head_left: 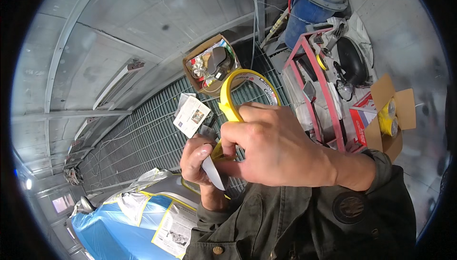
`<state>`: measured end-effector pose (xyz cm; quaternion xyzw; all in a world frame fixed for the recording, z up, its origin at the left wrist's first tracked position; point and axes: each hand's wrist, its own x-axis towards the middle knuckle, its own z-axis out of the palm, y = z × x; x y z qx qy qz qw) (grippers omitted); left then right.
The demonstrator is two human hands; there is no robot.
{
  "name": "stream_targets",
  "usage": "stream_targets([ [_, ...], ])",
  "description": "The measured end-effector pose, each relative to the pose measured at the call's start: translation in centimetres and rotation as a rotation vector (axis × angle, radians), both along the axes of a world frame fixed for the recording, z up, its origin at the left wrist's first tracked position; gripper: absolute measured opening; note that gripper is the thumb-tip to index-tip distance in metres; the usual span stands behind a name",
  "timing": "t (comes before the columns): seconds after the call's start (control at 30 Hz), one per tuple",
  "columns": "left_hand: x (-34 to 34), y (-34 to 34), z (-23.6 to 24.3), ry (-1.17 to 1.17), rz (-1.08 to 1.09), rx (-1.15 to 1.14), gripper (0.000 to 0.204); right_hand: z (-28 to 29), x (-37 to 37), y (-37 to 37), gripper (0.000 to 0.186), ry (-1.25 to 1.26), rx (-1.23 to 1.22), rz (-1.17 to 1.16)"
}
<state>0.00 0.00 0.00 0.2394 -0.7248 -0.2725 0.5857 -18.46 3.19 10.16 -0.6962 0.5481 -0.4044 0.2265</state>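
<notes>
Ring-shaped roll of yellow adhesive tape: held aloft at centre, the grip of the right hand clamped on its lower side. Flat, pointed, pale grey piece: pinched in the grip of the left hand, just beside. Beyond: open brown cardboard box, placed on dark metal grating. Rightward: pink-red metal frame.

From the person's head, one wide fisheye camera faces down, close above the fingers.
</notes>
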Motion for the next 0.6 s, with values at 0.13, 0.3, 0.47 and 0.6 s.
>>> stream_targets([
  [0.13, -0.2, -0.1, -0.3, 0.019, -0.018, 0.043, 0.03, -0.1, -0.5, -0.5, 0.042, 0.027, 0.022, -0.025],
  [0.3, -0.2, 0.9, -1.5, 0.181, -0.14, 0.224, 0.069, -0.6, -0.7, -0.5, 0.042, -0.08, 0.144, -0.063],
  [0.47, -0.4, 0.9, -2.6, 0.238, -0.092, 0.289, 0.092, -1.8, -0.8, -0.8, 0.031, -0.361, 0.305, 0.062],
  [0.6, -1.5, 1.3, -2.6, 0.256, 0.131, 0.478, 0.093, -1.7, -2.1, -0.6, 0.034, -0.38, 0.303, 0.067],
])
